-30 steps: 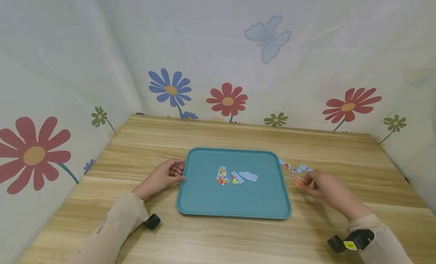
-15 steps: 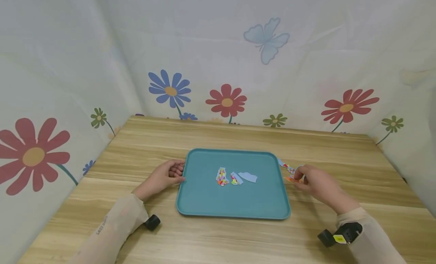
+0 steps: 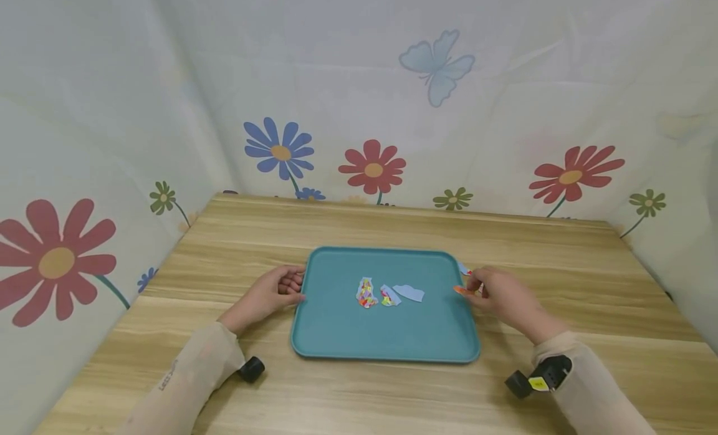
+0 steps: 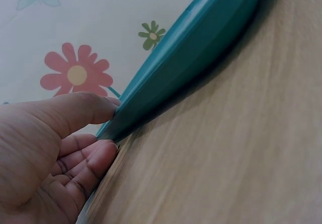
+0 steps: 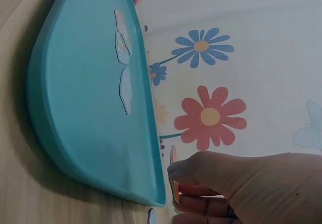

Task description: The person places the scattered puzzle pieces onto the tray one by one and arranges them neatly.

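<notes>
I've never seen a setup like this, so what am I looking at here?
There's no machine: a person is working bare-handed. The wide view comes from a camera on the head, looking forward and down; the two close views come from the left and right wrists. On the wooden table lies a blue-green tray with three flat pieces on it. The left hand has its grip on the tray's left edge. The right hand pinches an orange piece near the tray's right edge. Another piece, partly hidden, lies just outside the tray there.
</notes>
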Demonstrator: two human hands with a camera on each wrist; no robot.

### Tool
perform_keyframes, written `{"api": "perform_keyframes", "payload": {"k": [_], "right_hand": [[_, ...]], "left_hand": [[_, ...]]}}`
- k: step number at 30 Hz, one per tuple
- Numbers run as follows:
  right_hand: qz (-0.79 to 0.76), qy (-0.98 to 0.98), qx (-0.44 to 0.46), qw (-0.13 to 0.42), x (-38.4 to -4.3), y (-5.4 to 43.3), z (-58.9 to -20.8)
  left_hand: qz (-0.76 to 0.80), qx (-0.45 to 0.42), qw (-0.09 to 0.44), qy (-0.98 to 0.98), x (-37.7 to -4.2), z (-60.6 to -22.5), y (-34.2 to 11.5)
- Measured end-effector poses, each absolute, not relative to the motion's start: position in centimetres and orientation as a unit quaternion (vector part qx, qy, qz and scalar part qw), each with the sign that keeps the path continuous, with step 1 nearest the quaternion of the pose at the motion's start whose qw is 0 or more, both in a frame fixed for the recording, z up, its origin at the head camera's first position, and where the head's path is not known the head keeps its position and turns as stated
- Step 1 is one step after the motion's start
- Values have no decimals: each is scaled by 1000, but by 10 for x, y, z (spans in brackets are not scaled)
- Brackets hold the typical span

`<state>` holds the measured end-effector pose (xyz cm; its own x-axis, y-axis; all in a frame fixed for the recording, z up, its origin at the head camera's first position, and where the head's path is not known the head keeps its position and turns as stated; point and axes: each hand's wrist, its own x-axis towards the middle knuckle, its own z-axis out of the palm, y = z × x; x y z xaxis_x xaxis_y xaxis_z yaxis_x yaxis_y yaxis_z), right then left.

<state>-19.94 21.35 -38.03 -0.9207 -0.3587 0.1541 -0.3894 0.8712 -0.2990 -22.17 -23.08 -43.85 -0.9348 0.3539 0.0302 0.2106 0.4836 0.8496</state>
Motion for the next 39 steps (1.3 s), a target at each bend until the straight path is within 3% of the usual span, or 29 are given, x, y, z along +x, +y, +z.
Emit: {"api": "perform_keyframes", "payload": {"k": [13,39], "right_hand": [[174,-957,228,49,-209,193,-391],[137,-967,209,42,-217,172,-408]], "left_hand": [[479,162,76,859,-222,-437,-230],[487,163,73,855,-222,-439,-230]]}}
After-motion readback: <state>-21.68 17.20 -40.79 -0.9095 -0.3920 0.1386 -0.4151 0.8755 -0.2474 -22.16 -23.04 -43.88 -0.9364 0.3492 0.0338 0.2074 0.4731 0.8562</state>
